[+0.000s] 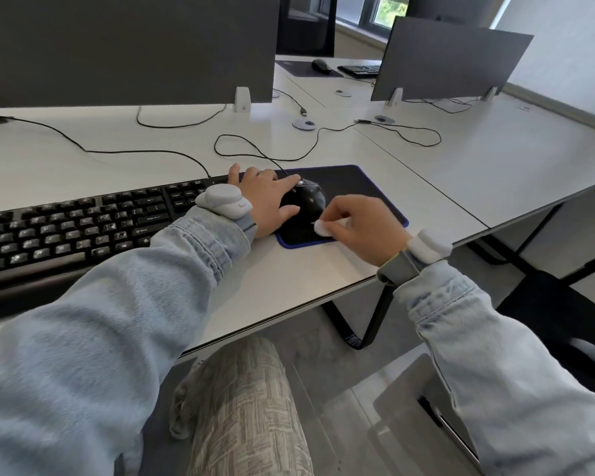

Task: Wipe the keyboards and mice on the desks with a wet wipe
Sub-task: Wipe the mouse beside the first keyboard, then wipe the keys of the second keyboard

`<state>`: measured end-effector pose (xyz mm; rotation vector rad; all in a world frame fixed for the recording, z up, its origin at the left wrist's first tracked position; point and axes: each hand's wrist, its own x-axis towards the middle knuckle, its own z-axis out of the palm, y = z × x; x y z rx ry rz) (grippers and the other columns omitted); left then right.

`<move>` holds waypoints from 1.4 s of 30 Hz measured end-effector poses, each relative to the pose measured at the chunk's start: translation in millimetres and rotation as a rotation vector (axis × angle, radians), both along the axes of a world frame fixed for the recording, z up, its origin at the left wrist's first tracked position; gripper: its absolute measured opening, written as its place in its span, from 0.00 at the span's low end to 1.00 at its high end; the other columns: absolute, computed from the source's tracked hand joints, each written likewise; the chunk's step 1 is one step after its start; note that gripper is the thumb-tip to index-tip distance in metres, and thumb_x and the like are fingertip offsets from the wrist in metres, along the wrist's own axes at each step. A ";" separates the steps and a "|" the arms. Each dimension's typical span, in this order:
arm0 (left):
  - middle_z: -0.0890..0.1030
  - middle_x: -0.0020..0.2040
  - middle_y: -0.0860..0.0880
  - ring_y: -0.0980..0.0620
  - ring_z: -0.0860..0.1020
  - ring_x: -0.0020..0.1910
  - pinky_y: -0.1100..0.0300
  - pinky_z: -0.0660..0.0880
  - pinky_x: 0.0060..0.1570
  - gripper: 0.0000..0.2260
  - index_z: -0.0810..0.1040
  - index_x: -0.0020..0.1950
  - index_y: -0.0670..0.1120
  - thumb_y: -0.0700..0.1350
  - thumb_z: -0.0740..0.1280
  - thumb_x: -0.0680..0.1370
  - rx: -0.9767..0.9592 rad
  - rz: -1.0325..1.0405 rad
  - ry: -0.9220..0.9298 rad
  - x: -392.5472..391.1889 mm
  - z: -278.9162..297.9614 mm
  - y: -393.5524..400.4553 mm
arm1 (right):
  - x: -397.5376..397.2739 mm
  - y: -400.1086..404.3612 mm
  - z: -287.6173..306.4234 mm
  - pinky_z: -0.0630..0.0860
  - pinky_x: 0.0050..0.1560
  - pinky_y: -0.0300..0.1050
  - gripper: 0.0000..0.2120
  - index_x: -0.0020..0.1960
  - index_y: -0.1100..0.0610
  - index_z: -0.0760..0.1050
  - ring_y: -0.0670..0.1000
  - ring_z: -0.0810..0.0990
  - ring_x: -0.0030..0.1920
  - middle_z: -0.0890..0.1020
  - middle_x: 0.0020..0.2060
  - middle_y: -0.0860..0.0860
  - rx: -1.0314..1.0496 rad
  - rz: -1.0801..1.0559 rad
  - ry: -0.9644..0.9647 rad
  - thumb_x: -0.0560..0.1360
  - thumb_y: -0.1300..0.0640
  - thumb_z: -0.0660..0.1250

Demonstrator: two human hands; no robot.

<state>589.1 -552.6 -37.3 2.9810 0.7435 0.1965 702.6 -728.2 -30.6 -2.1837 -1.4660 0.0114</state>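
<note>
**A:** Which step are you on?

**B:** You're on the mouse, by the look of it. It sits on the dark mouse pad at about three o'clock from the keyboard. Your left hand lies over the mouse's left side, fingers spread and fairly straight, steadying it rather than gripping it. Your right hand pinches a small folded wet wipe between thumb and fingertips, right at the mouse's near edge, around its five o'clock.

**A:** Is the wipe on the mouse yet?

**B:** It's touching or just beside the rear of the shell; you can't tell which from this angle.

**A:** What does the next move call for?

**B:** Probably a firm hold with your left hand, so the mouse doesn't skate across the pad, while you draw the wipe up over the back toward the buttons at twelve o'clock. Mind the cable leading off at eleven o'clock.

**A:** And after this desk?

**B:** A second keyboard and second mouse wait on the far desk, at about one o'clock, so the job likely has a fair way to run.
</note>
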 end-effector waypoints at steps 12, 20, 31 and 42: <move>0.70 0.73 0.50 0.46 0.64 0.73 0.46 0.51 0.76 0.25 0.63 0.79 0.53 0.57 0.59 0.83 -0.001 -0.100 -0.070 -89.7 8.4 -14.1 | -72.6 35.1 -1.4 0.72 0.47 0.37 0.05 0.50 0.53 0.79 0.44 0.77 0.44 0.81 0.43 0.45 0.050 0.030 -0.043 0.76 0.56 0.66; 0.66 0.74 0.48 0.42 0.63 0.73 0.43 0.51 0.76 0.32 0.56 0.81 0.49 0.65 0.47 0.81 0.051 0.010 0.047 -169.8 29.4 64.3 | -116.1 152.0 29.1 0.63 0.48 0.38 0.13 0.57 0.55 0.80 0.48 0.72 0.45 0.76 0.45 0.51 0.017 0.158 -0.236 0.79 0.55 0.60; 0.58 0.79 0.46 0.43 0.54 0.79 0.40 0.43 0.78 0.44 0.49 0.82 0.46 0.69 0.34 0.71 -0.292 0.261 0.143 -299.8 62.2 159.3 | -241.0 297.1 62.3 0.76 0.46 0.44 0.09 0.50 0.52 0.77 0.48 0.78 0.42 0.80 0.43 0.47 -0.262 0.429 0.020 0.77 0.51 0.59; 0.61 0.79 0.47 0.44 0.58 0.77 0.41 0.45 0.77 0.35 0.53 0.82 0.46 0.67 0.42 0.80 -0.353 0.514 0.236 -426.3 159.7 166.9 | -345.5 320.7 160.3 0.78 0.43 0.49 0.05 0.54 0.52 0.66 0.52 0.77 0.39 0.79 0.45 0.50 -0.740 0.374 0.055 0.79 0.54 0.55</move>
